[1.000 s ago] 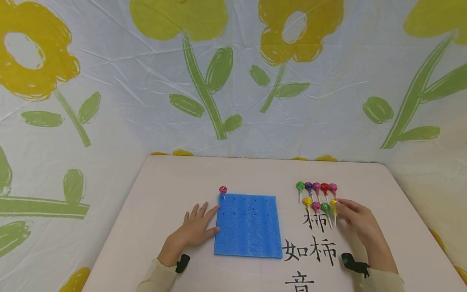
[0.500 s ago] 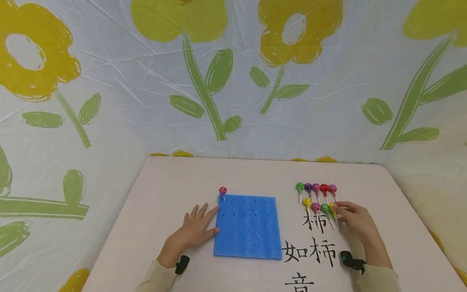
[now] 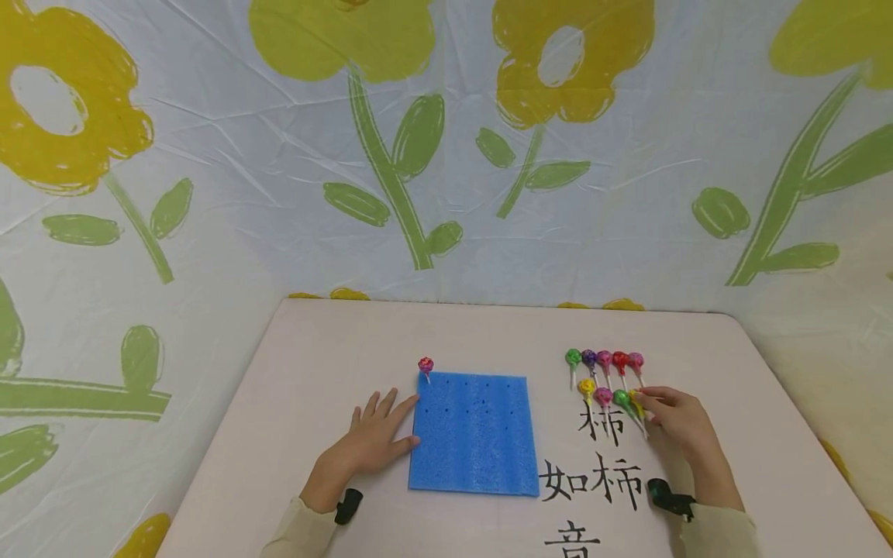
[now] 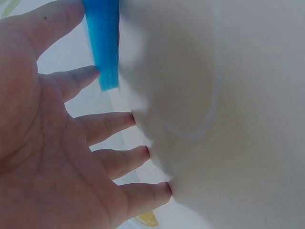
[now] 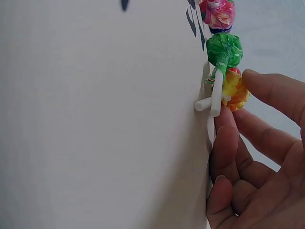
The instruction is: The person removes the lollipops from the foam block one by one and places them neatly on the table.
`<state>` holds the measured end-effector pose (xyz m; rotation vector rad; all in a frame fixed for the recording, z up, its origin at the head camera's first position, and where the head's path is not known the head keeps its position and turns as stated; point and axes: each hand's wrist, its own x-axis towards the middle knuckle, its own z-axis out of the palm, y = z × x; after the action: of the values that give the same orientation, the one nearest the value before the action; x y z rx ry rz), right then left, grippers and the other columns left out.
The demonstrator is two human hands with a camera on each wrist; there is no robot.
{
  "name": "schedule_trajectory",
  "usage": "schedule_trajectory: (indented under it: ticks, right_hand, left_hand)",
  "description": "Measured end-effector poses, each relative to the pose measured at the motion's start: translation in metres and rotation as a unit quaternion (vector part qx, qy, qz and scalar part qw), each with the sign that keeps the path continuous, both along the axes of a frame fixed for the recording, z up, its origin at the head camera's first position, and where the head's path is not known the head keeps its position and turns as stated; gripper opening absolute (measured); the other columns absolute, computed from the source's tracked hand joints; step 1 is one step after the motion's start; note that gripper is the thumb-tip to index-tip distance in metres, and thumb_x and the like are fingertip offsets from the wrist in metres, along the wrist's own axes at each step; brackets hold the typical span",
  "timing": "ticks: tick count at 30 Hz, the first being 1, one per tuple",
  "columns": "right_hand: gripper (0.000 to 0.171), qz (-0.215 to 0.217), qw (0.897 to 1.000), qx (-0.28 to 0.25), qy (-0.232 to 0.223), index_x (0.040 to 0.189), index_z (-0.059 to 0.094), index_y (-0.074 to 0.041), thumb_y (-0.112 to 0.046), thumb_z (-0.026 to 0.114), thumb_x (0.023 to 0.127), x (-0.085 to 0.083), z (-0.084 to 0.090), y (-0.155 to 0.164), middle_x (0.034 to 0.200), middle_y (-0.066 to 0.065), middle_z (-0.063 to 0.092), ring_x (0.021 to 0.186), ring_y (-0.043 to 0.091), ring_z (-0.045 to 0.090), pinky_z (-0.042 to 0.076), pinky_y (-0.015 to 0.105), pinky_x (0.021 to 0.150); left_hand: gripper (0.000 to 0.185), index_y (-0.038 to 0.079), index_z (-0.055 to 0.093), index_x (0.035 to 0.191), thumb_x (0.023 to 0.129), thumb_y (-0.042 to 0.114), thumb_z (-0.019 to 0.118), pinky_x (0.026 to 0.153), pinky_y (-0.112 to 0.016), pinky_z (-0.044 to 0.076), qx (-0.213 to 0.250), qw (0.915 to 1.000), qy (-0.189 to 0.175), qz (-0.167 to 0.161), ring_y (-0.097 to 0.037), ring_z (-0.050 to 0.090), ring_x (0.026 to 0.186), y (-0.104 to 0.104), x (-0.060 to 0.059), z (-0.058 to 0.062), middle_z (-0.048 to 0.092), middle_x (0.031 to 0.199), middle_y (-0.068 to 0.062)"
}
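My left hand (image 3: 377,442) lies spread on the table, its thumb and index fingertip against the left edge of a blue foam board (image 3: 474,449). In the left wrist view the fingers are straight beside that foam (image 4: 107,52). At the right, my right hand (image 3: 684,422) pinches the head of a yellow lollipop (image 5: 234,90) between thumb and fingers. Right beside it is a green lollipop (image 5: 225,50), and their white sticks cross in the right wrist view. One pink-red lollipop (image 3: 425,364) stands upright at the board's back left corner.
Several more lollipops lie in two rows, among them a red one (image 3: 621,359) and a purple one (image 3: 589,359). Small dark holes dot the board. Black characters (image 3: 593,477) are on the pale table (image 3: 349,333), and a flowered cloth (image 3: 446,194) hangs behind.
My right hand has shifted slightly left, bringing the yellow lollipop's head against the green one, with its stick slanting now. My left hand and the board have stayed in place.
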<state>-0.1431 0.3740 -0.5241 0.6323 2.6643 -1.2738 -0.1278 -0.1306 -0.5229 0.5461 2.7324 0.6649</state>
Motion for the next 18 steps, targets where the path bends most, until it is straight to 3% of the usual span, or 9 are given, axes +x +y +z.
schedule_trajectory:
  ticks: [18]
  right_hand:
    - [0.064, 0.001, 1.0, -0.001, -0.005, 0.139, 0.052, 0.003, -0.049, 0.046, 0.103, 0.0042, 0.0004, 0.0001, 0.126, 0.028, 0.055, 0.093, 0.031, 0.052, 0.042, 0.025, 0.059]
  left_hand:
    - [0.068, 0.017, 0.035, 0.157, 0.099, 0.043, 0.061, 0.106, -0.076, 0.012, 0.0, 1.0, 0.001, -0.001, -0.053, 0.014, 0.145, -0.0008, -0.0009, -0.003, 0.023, 0.16, -0.025]
